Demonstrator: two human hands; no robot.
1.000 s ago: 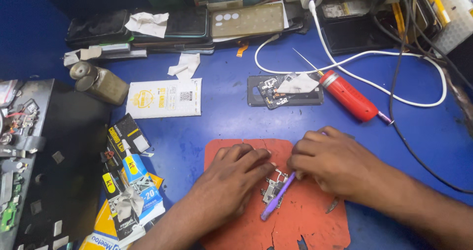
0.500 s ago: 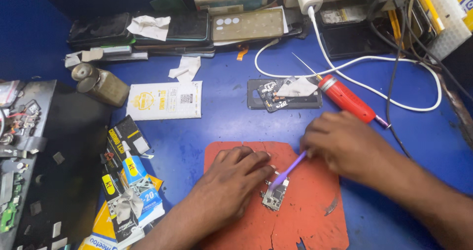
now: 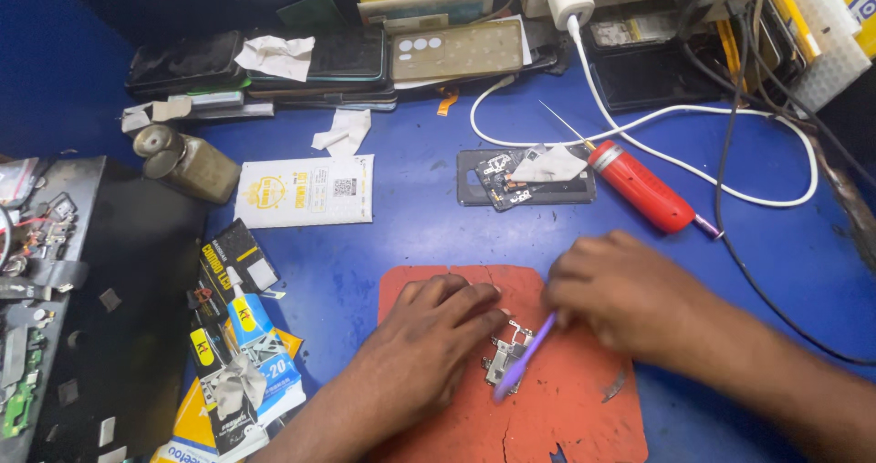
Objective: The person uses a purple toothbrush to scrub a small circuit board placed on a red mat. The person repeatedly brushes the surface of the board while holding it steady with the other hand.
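Note:
On a cracked red work mat lies a small metal phone part. My left hand rests flat on the mat, its fingertips touching the part's left side. My right hand holds a thin purple tool whose tip lies over the part. A small metal piece sits on the mat to the right, below my right wrist.
Behind the mat are a dark phone frame with white paper, a red screwdriver, a white charger cable, and a white packet. Stacked phones line the back. Glue packets and a black tray lie left.
My right hand swung back and to the right and has come forward again, the purple tool's tip now back over the part. My left hand stays put.

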